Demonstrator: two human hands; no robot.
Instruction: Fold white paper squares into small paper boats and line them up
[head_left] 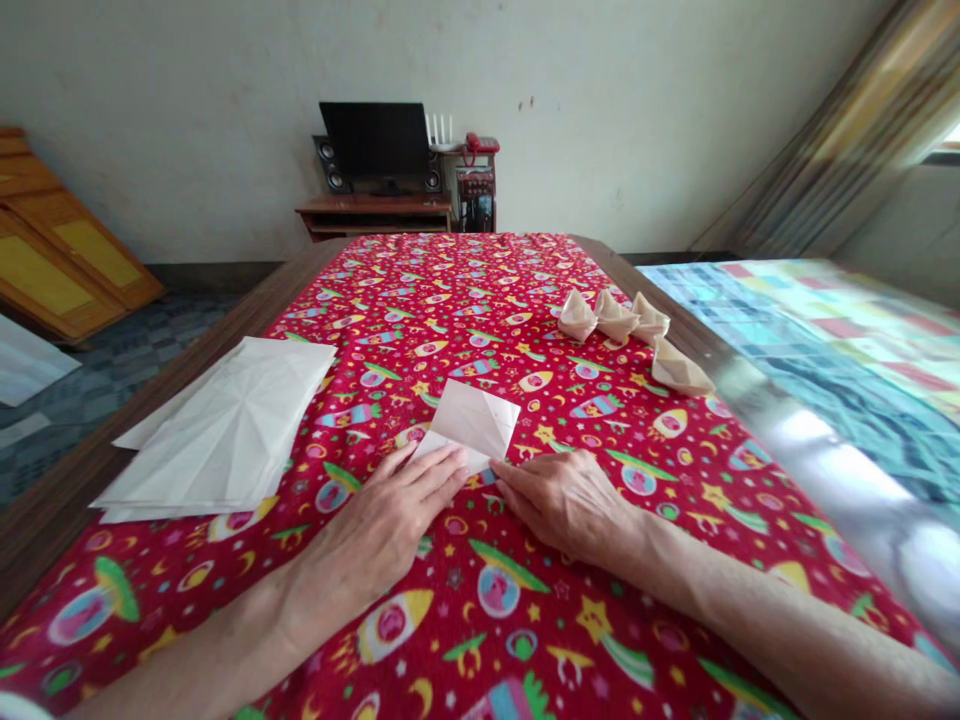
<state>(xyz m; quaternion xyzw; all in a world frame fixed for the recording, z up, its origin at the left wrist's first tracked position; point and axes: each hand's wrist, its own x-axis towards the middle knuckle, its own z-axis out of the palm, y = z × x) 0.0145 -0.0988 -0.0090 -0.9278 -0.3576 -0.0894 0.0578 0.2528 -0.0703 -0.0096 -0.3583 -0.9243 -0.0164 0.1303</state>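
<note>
A small sheet of folded white paper (pixel 477 415) lies on the red patterned tablecloth, its near edge turned up into a fold. My left hand (pixel 409 495) rests on the paper's near left part with fingers stretched flat and slightly apart. At the near right corner, my right hand (pixel 559 490) is closed, with index finger and thumb pinching the paper's tip. The fingertips partly cover the folded edge.
To the left is a stack of creased white paper (pixel 232 430). Several folded paper boat shapes (pixel 615 318) stand at the right edge of the tablecloth (pixel 420 640). Beyond the table are a monitor (pixel 375 145), a red telephone (pixel 472 147) and, at right, a bed (pixel 825 340).
</note>
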